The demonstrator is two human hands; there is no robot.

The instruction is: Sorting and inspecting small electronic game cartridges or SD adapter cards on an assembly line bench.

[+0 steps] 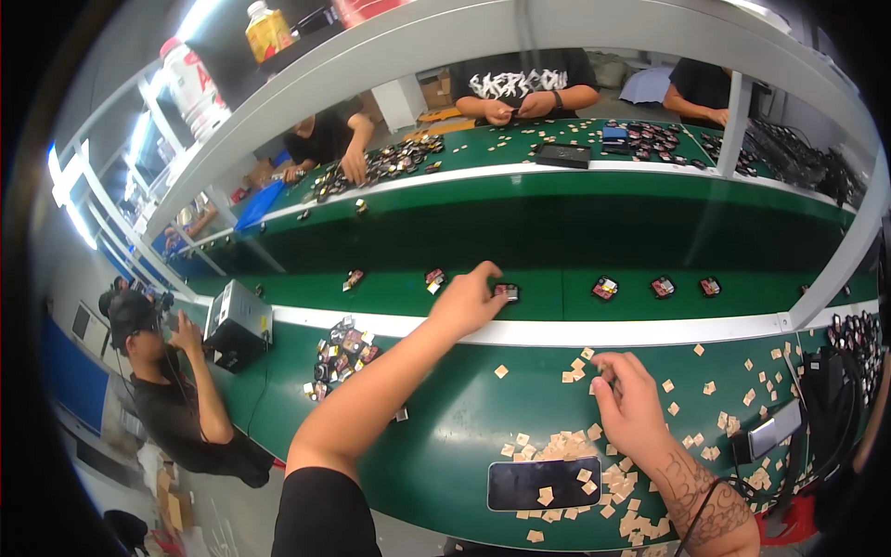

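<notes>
Closest to my lens is a black sleeve (325, 515), its bare forearm stretching up across the green table (436, 473). Left to right from my seat: a heap of dark gadgets (345, 353) on the table, then the left hand (467, 299), out past the white rail (575, 331), right at one small gadget (507, 292) on the green belt (557, 299). That one's dark and boxy, reddish and pale patches facing up, lying flat. What shows of it runs longer left to right, along the belt; fingers crowd its left end, so I can't tell if they're gripping it. Now the phone (520, 485), dark screen up, tan squares (557, 444) around and on it. The right hand (631, 399) curls thumb and fingers beside more squares; whether it's pinching one, I can't tell. Along the belt, three more gadgets (661, 287), spaced apart.
</notes>
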